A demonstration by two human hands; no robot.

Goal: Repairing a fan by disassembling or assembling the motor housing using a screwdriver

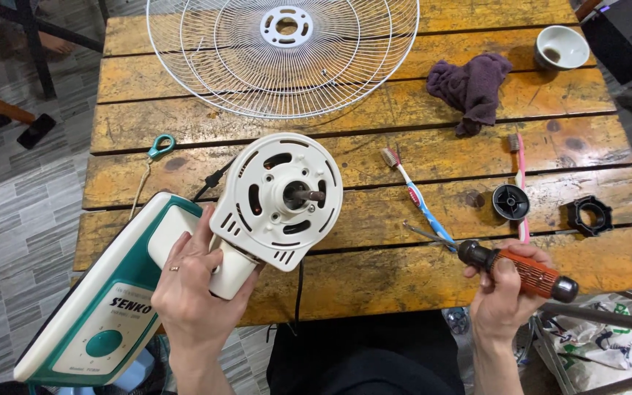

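Hands (199,285) amid toothbrushes (411,192), purple rag (473,88), fan grilles (283,55)

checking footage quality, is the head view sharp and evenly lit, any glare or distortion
Head view: sharp across the worn yellow wooden table; soft even light, faint shadows under the white wire fan guard; no strong glare on the white plastic motor housing; wide-angle bending at the edges.

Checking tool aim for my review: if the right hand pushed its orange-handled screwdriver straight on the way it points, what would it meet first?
Probably the blue-and-white toothbrush, close to the shaft tip; right hand, orange-handled screwdriver. Depth is unclear.
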